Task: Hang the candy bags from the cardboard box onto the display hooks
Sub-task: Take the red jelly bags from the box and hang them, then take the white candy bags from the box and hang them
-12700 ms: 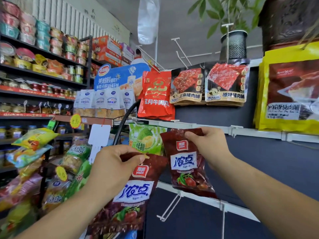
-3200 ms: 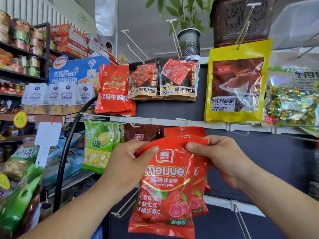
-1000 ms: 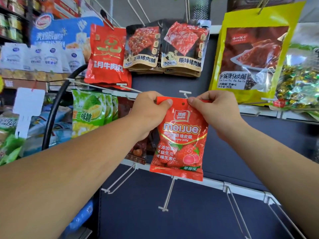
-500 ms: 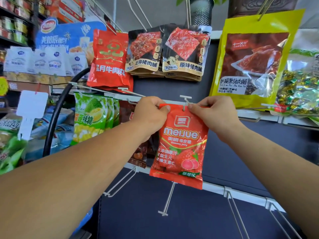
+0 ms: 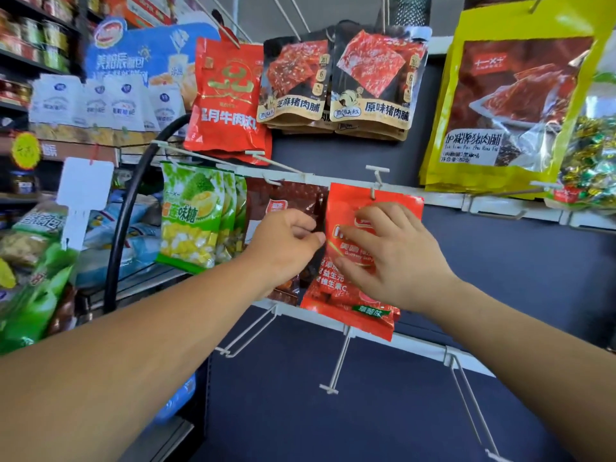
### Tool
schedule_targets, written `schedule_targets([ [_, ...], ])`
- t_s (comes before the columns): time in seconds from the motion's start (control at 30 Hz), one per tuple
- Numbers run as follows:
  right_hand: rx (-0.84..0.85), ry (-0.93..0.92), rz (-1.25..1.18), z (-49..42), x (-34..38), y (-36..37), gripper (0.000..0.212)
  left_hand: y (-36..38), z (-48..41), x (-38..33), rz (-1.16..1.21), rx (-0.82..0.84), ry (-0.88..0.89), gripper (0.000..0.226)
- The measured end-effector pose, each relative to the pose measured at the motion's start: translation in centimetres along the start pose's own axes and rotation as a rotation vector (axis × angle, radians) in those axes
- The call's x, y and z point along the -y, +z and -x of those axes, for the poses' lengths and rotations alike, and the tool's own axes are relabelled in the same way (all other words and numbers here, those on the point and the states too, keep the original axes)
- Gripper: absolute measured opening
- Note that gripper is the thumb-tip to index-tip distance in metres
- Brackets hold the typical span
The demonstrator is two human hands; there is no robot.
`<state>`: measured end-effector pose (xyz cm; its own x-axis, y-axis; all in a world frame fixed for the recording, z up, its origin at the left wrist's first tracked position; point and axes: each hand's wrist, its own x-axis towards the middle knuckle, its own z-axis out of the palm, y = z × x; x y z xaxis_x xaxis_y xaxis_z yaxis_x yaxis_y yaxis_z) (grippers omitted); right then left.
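While the red gummy jelly bag (image 5: 346, 291) hangs by its top hole from the white display hook (image 5: 376, 181), you have both hands on or at it. Your right hand (image 5: 390, 255) lies over the front of the bag, fingers spread and relaxed, gripping nothing. Your left hand (image 5: 283, 245) sits at the bag's left edge with fingers curled and the thumb tip against that edge; whether it actually pinches the bag cannot be told. Just left of it hang dark brown candy bags (image 5: 293, 195), then green durian candy bags (image 5: 190, 211), on the same white rail (image 5: 443, 198). A large yellow jerky bag (image 5: 506, 105) hangs above right.
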<state>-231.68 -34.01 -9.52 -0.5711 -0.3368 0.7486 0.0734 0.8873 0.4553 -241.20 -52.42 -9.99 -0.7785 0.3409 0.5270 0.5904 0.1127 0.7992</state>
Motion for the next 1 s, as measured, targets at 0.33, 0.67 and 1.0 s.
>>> schedule_targets([
  [0.33,0.16,0.179,-0.071,0.3,3.6,-0.9,0.059,-3.5,6.8,2.7,-0.058,0.034,-0.034,0.023],
  [0.67,0.448,0.144,-0.597,9.7,22.8,0.0,0.036,-8.5,23.5,15.1,-0.293,0.178,-0.204,0.04],
  [1.0,1.147,0.265,-0.949,21.6,41.2,7.5,0.032,-12.6,42.2,31.4,-0.326,0.183,-0.69,0.033],
])
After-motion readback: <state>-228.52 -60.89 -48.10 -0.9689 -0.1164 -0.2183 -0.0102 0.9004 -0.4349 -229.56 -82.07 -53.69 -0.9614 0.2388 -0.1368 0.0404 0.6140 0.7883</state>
